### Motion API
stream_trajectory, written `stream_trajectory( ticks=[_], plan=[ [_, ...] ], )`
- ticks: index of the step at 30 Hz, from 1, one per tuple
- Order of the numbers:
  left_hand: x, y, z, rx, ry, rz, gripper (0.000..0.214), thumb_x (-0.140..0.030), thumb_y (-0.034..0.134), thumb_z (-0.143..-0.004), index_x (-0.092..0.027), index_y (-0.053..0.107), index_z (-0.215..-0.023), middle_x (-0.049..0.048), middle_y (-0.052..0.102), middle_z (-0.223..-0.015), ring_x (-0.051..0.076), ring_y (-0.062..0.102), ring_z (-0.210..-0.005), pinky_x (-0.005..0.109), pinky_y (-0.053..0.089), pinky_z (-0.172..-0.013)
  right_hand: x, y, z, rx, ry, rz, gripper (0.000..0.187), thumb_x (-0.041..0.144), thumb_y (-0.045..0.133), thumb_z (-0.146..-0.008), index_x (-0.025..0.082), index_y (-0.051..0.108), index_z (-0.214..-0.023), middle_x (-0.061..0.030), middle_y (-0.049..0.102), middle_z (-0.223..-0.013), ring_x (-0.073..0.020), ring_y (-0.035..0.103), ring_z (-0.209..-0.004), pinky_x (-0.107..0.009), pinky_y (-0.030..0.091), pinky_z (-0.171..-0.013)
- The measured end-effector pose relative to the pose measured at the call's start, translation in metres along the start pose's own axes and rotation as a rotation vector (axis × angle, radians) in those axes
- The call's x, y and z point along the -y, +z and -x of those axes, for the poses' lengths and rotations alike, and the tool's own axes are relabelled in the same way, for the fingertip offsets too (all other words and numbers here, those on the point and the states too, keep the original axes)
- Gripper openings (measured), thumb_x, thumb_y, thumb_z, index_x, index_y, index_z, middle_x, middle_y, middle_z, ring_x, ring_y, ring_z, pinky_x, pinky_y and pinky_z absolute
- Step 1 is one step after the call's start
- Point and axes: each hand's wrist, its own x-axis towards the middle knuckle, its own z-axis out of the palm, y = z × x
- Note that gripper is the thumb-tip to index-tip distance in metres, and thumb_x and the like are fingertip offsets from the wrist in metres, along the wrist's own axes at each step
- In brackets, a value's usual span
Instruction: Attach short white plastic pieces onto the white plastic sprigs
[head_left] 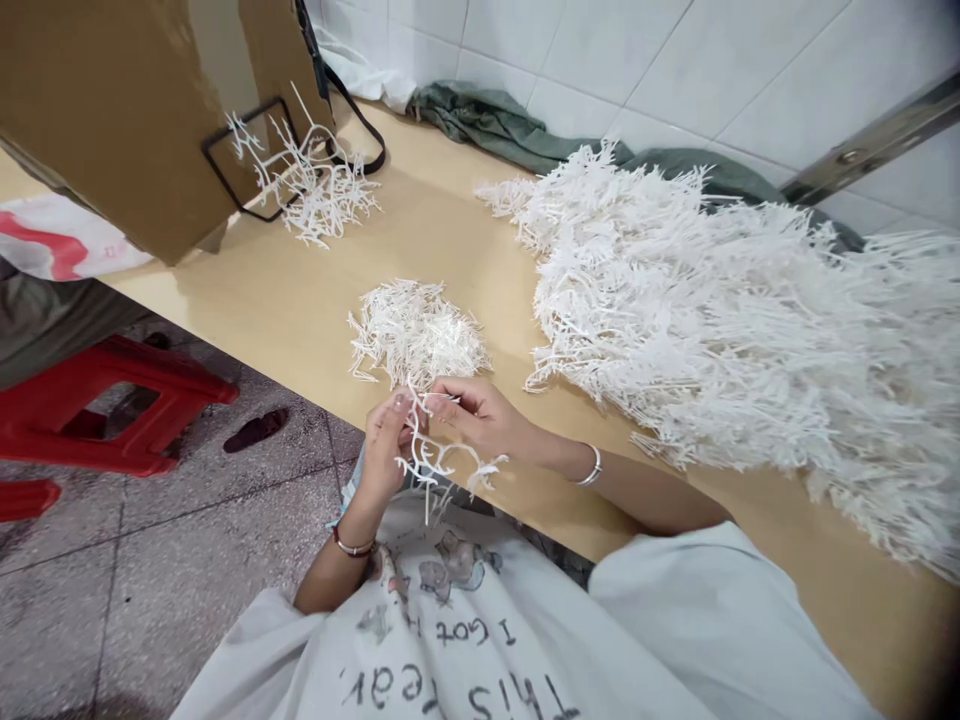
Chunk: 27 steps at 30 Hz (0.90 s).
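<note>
A white branched plastic sprig (pixel 417 436) hangs from the pinched fingers of my left hand (pixel 388 432), its thin, curled arms spreading down over my lap. My right hand (pixel 480 415) is closed against the sprig's upper part, thumb and forefinger pressed together. A small dark sliver shows between those fingers, too little of it visible to name. Just beyond both hands, on the table (pixel 277 300), lies a small heap of short white plastic pieces (pixel 420 335).
A large mound of white plastic sprigs (pixel 697 320) covers the table's right side. Farther back left, loose branched sprigs (pixel 322 195) lie beside a cardboard box (pixel 150 110). Green cloth (pixel 487 125) runs along the tiled wall. A red stool (pixel 112 400) stands on the floor at left.
</note>
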Motion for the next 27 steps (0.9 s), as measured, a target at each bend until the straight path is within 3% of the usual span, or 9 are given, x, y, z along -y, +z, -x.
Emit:
stream_trajectory(
  ticks=[3, 5, 8, 11, 13, 17, 20, 23, 27],
  plan=[
    [0.0, -0.005, -0.001, 0.133, -0.062, -0.049, 0.038, -0.046, 0.068, -0.071, -0.014, 0.054, -0.055, -0.0045, 0.044, -0.045, 0.004, 0.032, -0.036, 0.019, 0.021, -0.037, -0.003, 0.002, -0.002, 0.012, 0.023, -0.208, 0.041, 0.052, 0.051, -0.086, 0.014, 0.05, -0.069, 0.0046, 0.046, -0.056, -0.0049, 0.036, -0.049, -0.019, 0.027, -0.046],
    [0.001, -0.007, 0.0, 0.149, -0.088, -0.044, 0.039, -0.046, 0.068, -0.07, -0.014, 0.055, -0.054, -0.0049, 0.041, -0.042, 0.004, 0.03, -0.034, 0.019, 0.019, -0.036, -0.005, 0.003, -0.002, 0.046, 0.053, -0.315, 0.042, 0.053, 0.054, -0.084, 0.014, 0.051, -0.069, 0.0043, 0.048, -0.055, -0.0041, 0.035, -0.046, -0.018, 0.025, -0.043],
    [0.0, -0.003, 0.004, 0.14, -0.124, 0.069, 0.041, -0.047, 0.068, -0.068, -0.015, 0.051, -0.049, -0.0059, 0.036, -0.038, 0.003, 0.027, -0.032, 0.019, 0.017, -0.034, -0.007, 0.007, 0.0, 0.094, 0.173, -0.532, 0.041, 0.051, 0.057, -0.083, 0.014, 0.048, -0.066, 0.0093, 0.035, -0.047, -0.0023, 0.024, -0.04, -0.018, 0.019, -0.038],
    [-0.002, 0.007, 0.01, 0.165, -0.147, 0.202, 0.046, -0.045, 0.066, -0.067, -0.017, 0.04, -0.042, -0.0058, 0.031, -0.033, 0.005, 0.027, -0.03, 0.019, 0.019, -0.032, -0.005, 0.011, 0.005, 0.126, 0.263, -0.747, 0.044, 0.048, 0.058, -0.083, 0.018, 0.036, -0.061, 0.0125, 0.022, -0.046, -0.0012, 0.014, -0.036, -0.017, 0.014, -0.035],
    [-0.003, 0.013, 0.015, 0.175, -0.135, 0.242, 0.048, -0.045, 0.064, -0.068, -0.018, 0.036, -0.04, -0.0056, 0.03, -0.032, 0.005, 0.029, -0.029, 0.02, 0.02, -0.032, -0.001, 0.011, 0.007, 0.13, 0.225, -0.763, 0.044, 0.047, 0.057, -0.084, 0.018, 0.035, -0.06, 0.0123, 0.023, -0.046, -0.0009, 0.014, -0.035, -0.018, 0.013, -0.034],
    [-0.003, 0.015, 0.02, 0.062, -0.012, 0.133, 0.047, -0.048, 0.066, -0.07, -0.017, 0.042, -0.044, -0.0059, 0.034, -0.036, 0.005, 0.029, -0.032, 0.02, 0.021, -0.034, 0.011, 0.006, 0.008, 0.131, 0.068, -0.526, 0.037, 0.044, 0.056, -0.085, 0.014, 0.052, -0.065, 0.0082, 0.038, -0.049, -0.0013, 0.026, -0.039, -0.018, 0.018, -0.037],
    [-0.002, 0.01, 0.021, -0.04, 0.088, 0.005, 0.041, -0.045, 0.066, -0.073, -0.016, 0.048, -0.051, -0.0057, 0.039, -0.042, 0.004, 0.03, -0.037, 0.019, 0.023, -0.037, 0.013, 0.002, 0.007, 0.088, 0.091, -0.399, 0.038, 0.043, 0.057, -0.085, 0.012, 0.054, -0.064, 0.0068, 0.04, -0.05, -0.0013, 0.029, -0.042, -0.018, 0.02, -0.038],
    [-0.002, 0.008, 0.021, -0.025, 0.112, 0.037, 0.037, -0.041, 0.066, -0.075, -0.015, 0.05, -0.054, -0.0055, 0.041, -0.045, 0.003, 0.032, -0.038, 0.017, 0.025, -0.038, 0.011, 0.004, 0.007, 0.098, 0.193, -0.526, 0.038, 0.042, 0.06, -0.084, 0.012, 0.053, -0.061, 0.0077, 0.039, -0.048, -0.0003, 0.025, -0.039, -0.018, 0.017, -0.037],
    [-0.008, 0.013, 0.027, 0.13, 0.014, 0.262, 0.044, -0.042, 0.067, -0.074, -0.016, 0.043, -0.048, -0.0078, 0.031, -0.037, 0.002, 0.023, -0.03, 0.017, 0.019, -0.03, 0.01, 0.015, 0.01, 0.187, 0.269, -0.822, 0.041, 0.043, 0.065, -0.079, 0.014, 0.047, -0.056, 0.0118, 0.03, -0.039, 0.0004, 0.017, -0.033, -0.016, 0.015, -0.032]
  ],
)
